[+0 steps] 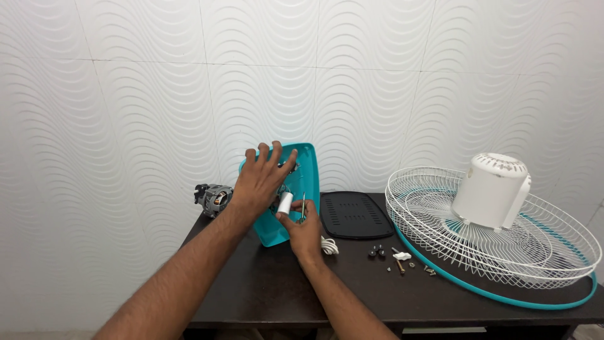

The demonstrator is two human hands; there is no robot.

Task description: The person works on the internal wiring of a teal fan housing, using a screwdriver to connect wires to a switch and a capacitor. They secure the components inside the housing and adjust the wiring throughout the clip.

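Two bare hands meet at a teal plastic fan base housing [296,189] that stands tilted on its edge near the back of the dark brown wooden worktop [264,283], its hollow inner side turned toward the wearer. The left hand [261,182] lies spread over the upper left rim of the housing, fingers splayed and gripping nothing, seemingly to steady the shell upright so the wiring inside can be reached. The right hand [305,233] pinches a small white cylindrical capacitor [285,203] between thumb and fingertips, just in front of the housing's open cavity; thin wires appear to run from it into the shell, though they are too small to trace. A coiled white cord [328,245] rests just beside the right wrist. Left of the housing sits a grey metal fan motor [212,198]. To the right lie a black ribbed plastic base plate [355,215], a scatter of small screws and black knobs [393,257], and a white wire fan guard with a teal rim [503,252] carrying a white plastic motor cover [492,190] at its middle. Behind the worktop rises a white wall of wavy embossed panels [126,94].
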